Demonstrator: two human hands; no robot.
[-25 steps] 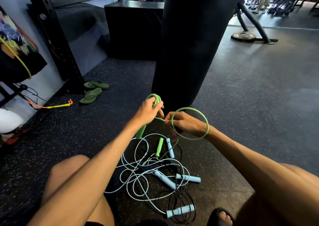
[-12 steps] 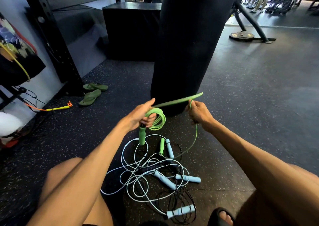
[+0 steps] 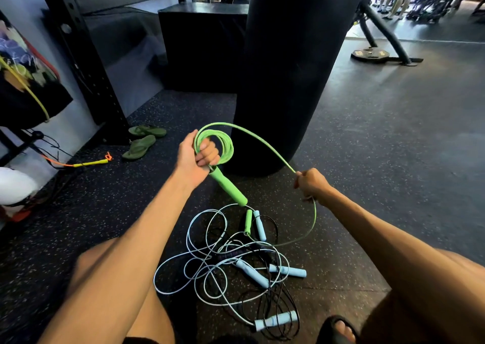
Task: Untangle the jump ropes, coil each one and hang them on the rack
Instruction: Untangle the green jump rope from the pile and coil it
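My left hand [image 3: 195,160] grips a small coil of the green jump rope [image 3: 223,144] together with the top of its green handle [image 3: 227,186], which points down to the right. From the coil the green cord arcs right to my right hand [image 3: 312,185], which pinches it, then drops and curves back to the second green handle [image 3: 248,221] on the floor. Below lies a tangled pile [image 3: 223,267] of light-blue and black ropes with several blue handles [image 3: 275,321]. The black rack [image 3: 81,55] stands at the far left.
A black punching bag [image 3: 288,81] hangs just beyond my hands. Green flip-flops [image 3: 141,141] and a yellow-orange rope [image 3: 86,163] lie left near the rack. A black box [image 3: 202,47] stands behind. My bare knees and a sandalled foot [image 3: 338,328] frame the pile.
My left hand has raised the green coil and turned it, the handle now slanting down-right. My right hand has slid down and right along the cord, drawing out a wider arc.
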